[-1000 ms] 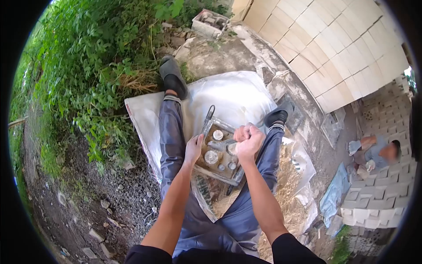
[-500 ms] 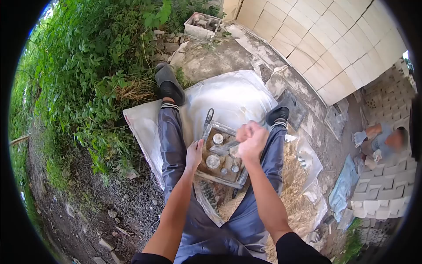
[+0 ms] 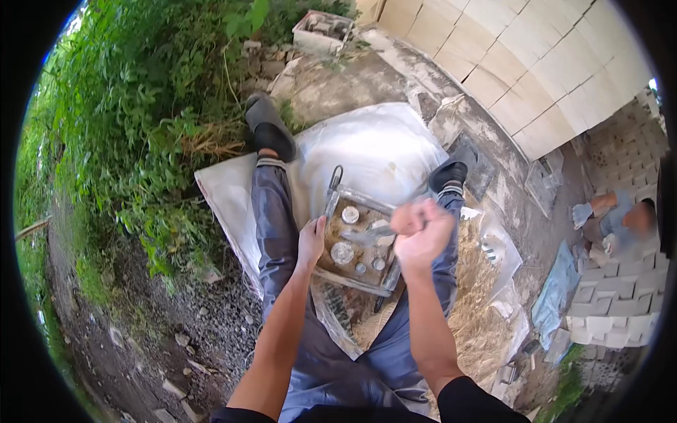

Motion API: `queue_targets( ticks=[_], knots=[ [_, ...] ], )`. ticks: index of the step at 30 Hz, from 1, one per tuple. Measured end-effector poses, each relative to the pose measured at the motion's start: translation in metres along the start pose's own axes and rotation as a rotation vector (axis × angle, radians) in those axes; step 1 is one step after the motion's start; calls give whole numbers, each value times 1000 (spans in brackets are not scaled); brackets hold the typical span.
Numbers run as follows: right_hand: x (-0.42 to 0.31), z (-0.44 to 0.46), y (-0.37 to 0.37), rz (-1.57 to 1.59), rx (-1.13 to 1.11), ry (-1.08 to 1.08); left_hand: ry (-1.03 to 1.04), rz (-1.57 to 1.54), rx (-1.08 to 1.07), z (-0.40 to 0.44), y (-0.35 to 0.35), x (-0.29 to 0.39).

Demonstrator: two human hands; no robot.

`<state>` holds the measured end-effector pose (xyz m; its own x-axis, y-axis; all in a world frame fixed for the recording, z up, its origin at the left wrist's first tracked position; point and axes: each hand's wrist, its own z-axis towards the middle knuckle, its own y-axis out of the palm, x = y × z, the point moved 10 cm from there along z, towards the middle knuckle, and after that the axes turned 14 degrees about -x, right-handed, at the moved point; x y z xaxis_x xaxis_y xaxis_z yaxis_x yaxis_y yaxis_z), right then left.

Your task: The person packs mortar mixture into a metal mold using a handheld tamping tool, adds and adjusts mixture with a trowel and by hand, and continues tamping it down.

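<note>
Between my legs lies a rectangular metal-edged moulding frame (image 3: 352, 283), packed with brown sand (image 3: 328, 262). Set in the sand are several round silvery pieces, among them a large disc (image 3: 343, 253) and another disc (image 3: 350, 215) farther up. My left hand (image 3: 310, 243) grips the frame's left side, its thumb up and its other fingers partly hidden. Above the right side of the frame, my right hand (image 3: 423, 231) is closed around a tool with a flat grey blade (image 3: 370, 235), like a trowel. Motion smears the blade, which points left over the sand; contact is unclear.
A white sheet (image 3: 374, 141) lies under my legs and the frame. Loose pale sand (image 3: 476, 289) is piled at right. Plants and gravel (image 3: 222, 324) border the left. A box of rubble (image 3: 323, 32) stands at the back, and another person (image 3: 617, 222) sits far right by stacked blocks (image 3: 617, 299).
My right hand has shifted slightly to the right, with the tool still in it. My left hand stays at the frame's left side. The view has tilted slightly.
</note>
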<state>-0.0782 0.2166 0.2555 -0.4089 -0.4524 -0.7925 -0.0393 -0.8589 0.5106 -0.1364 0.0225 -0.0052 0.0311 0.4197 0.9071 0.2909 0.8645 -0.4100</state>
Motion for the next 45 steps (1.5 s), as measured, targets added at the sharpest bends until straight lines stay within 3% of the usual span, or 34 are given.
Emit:
queue_targets(
  ticks=[3, 4, 6, 9, 10, 13, 15, 18, 20, 22, 24, 27, 28, 30, 31, 32, 34, 40, 42, 43, 45],
  knots=[
    [-6, -10, -1, 67, 10, -91, -28, 7, -33, 0, 0, 3],
    [25, -23, -13, 113, 1, -90, -33, 8, -31, -1, 0, 1],
    [40, -41, 12, -95, -229, -185, -4, -7, -2, 0, -2, 4],
    [31, -30, 7, -325, -171, -69, -52, 31, -91, 2, 5, -2],
    [23, -26, 2, -88, -135, -87, -39, 28, -77, 11, 1, 3],
    [-6, -20, 8, -47, -113, -49, 54, -17, 74, -3, -6, 8],
    [-26, -20, 24, -141, -190, -143, 26, -6, 51, -2, -6, 9],
    [44, -51, -10, -331, -203, -245, 7, 10, 18, -2, -6, 7],
    [30, -56, 21, -357, -226, -346, 15, -2, 33, 6, -10, 12],
    [24, -49, 24, -422, -297, -236, 11, 56, 4, -1, -4, 11],
    [7, -32, 20, -72, -222, -183, 19, 28, 23, 0, -6, 12],
    [-23, -26, 35, -30, -249, -176, 9, 28, 1, -1, -6, 9],
    [-8, -30, 31, -30, -249, -168, 13, 22, 10, -1, -6, 9],
    [27, -47, 5, -468, -128, -204, 26, 15, 17, -3, -3, 10],
    [32, -45, 13, -306, -297, -249, 22, -7, 15, -4, -2, 7],
    [34, -41, 10, -298, -315, -266, 23, -27, 28, 0, -4, 5],
    [37, -39, 10, -225, -248, -129, -21, 5, 0, -9, -3, 7],
    [-17, -6, 10, -21, -65, -88, -8, 27, -20, -1, -5, 10],
    [32, -28, -21, 7, 104, -71, -23, 9, -15, -1, -8, 16],
    [49, -35, -3, -217, -166, -117, -10, 10, -19, -3, -5, 17],
    [52, -23, 2, -176, -222, -48, 8, 7, 28, -1, -9, 17]
  ],
)
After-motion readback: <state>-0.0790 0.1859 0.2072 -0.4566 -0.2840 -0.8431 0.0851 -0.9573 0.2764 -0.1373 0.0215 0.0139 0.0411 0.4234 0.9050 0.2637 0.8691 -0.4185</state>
